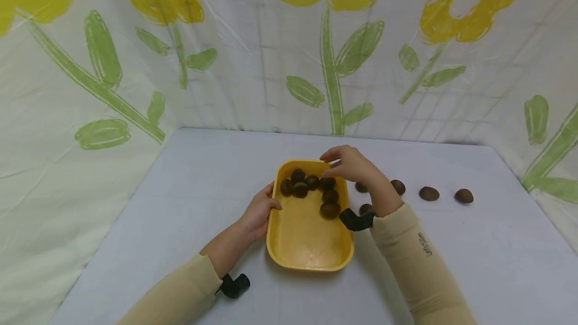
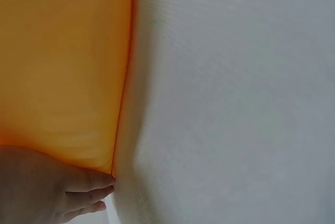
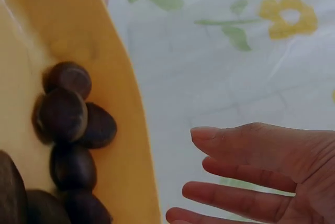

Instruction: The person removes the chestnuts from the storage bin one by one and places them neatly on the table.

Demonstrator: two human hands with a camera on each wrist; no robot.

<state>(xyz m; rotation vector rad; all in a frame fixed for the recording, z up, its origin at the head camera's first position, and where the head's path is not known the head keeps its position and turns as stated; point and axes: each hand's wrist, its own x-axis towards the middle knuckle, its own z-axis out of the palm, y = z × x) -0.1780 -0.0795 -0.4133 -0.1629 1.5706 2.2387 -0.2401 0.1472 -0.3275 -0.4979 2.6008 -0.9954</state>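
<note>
We find the yellow tray (image 1: 302, 239) just below the centre of the head frame, its left rim clamped between the thumb and fingers of the left hand (image 1: 256, 215), with seven dark brown chestnuts (image 1: 300, 189) visible across its upper part. We record the right hand (image 1: 354, 167) over the tray's upper right corner, thumb and fingers apart, and five loose chestnuts (image 1: 429, 193) on the white table (image 1: 217, 174) at centre right
</note>
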